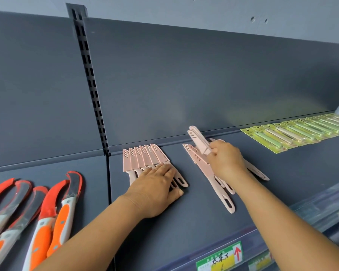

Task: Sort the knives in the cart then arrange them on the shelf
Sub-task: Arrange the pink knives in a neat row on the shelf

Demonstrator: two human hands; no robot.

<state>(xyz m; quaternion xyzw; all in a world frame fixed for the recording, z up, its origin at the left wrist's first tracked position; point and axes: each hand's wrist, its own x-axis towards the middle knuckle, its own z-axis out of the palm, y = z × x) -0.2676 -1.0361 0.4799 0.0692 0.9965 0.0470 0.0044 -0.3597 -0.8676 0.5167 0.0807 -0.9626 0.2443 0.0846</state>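
Head view: dark shelf (184,222), grey wall (204,8); left hand (155,190) flat on knife row (143,157); right hand (226,161) gripping a pink knife (198,139).

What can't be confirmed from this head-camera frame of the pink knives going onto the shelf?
- Cart: outside the head view entirely.
- Handles in the tidy row of pink knives: mostly covered by the left hand.
- Loose pile of pink knives: exact count unclear, the right hand hides the overlap.
- Carded green peelers: row cut off by the right edge.
- Shelf label: print too small, partly cropped at the bottom.
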